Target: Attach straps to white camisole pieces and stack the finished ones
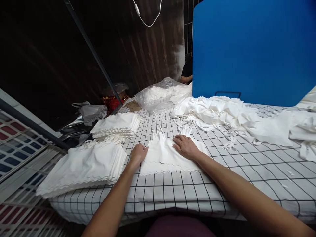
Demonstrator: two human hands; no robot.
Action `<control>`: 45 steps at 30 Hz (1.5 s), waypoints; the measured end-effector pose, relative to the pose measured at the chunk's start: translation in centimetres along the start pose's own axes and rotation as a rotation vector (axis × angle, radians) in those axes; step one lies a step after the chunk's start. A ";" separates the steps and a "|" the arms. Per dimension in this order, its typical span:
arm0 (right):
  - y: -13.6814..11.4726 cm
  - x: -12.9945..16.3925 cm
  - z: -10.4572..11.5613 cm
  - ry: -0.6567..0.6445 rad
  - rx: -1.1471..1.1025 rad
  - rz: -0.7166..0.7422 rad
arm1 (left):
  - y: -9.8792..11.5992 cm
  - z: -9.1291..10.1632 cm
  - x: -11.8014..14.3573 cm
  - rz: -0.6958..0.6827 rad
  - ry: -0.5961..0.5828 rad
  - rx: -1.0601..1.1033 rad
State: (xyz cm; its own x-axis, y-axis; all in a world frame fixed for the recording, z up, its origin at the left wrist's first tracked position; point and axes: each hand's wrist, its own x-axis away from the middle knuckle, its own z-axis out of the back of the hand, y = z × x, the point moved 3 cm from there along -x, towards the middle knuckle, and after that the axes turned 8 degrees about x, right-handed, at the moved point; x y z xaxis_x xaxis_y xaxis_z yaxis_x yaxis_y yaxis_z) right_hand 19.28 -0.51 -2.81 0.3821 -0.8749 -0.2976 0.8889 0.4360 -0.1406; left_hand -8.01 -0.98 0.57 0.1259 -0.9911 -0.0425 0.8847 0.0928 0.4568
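Laid flat at the near middle, on a checked tablecloth (170,189): one white fabric piece (158,153), with loose strips (160,132) toward the far side and a wavy edge toward the near side. On top of it, right of middle, with fingers spread and gripping nothing: the right hand (186,146). At its left edge, with fingers curled: the left hand (139,153). Cannot tell whether pinching the fabric or only touching.

Judging by the layout, partway along: probably done, at left, a near stack (91,161) and a far stack (116,122), both neatly layered; probably left to handle, at far right, a tangled heap of white pieces (217,110). Impossible to count either.

For moving, only a narrow gap between near stack and left hand; more room on the strip of cloth toward the near side, and at right, among small scraps (290,172). Bounded at the far side by a plastic bag (163,95) and a tall blue panel (247,49). Seemingly jutting past the table's near left corner: the near stack
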 end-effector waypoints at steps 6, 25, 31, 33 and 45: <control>0.1 0.1 0.1 0.020 0.002 -0.007 | 1.0 -0.5 0.8 -0.025 0.059 0.020; 0.3 0.1 0.3 -0.007 -0.021 0.011 | 2.5 -0.7 5.5 -0.320 0.057 -0.116; 0.7 0.3 1.1 0.022 -0.021 0.030 | 1.3 -2.5 7.3 -0.283 -0.169 -0.189; 0.8 0.3 1.4 0.088 -0.058 0.048 | 1.6 -2.3 7.1 -0.256 -0.142 -0.213; 4.6 0.2 2.0 0.262 -0.074 -0.136 | 2.2 -5.7 5.0 -0.531 -0.155 -0.074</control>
State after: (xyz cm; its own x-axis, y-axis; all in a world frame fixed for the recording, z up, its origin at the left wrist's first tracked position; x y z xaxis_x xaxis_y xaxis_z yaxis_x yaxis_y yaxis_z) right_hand 23.97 0.89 -1.61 0.1741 -0.8466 -0.5030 0.9029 0.3411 -0.2617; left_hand -2.87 -5.15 -3.69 -0.4085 -0.9053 -0.1165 0.8384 -0.4226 0.3443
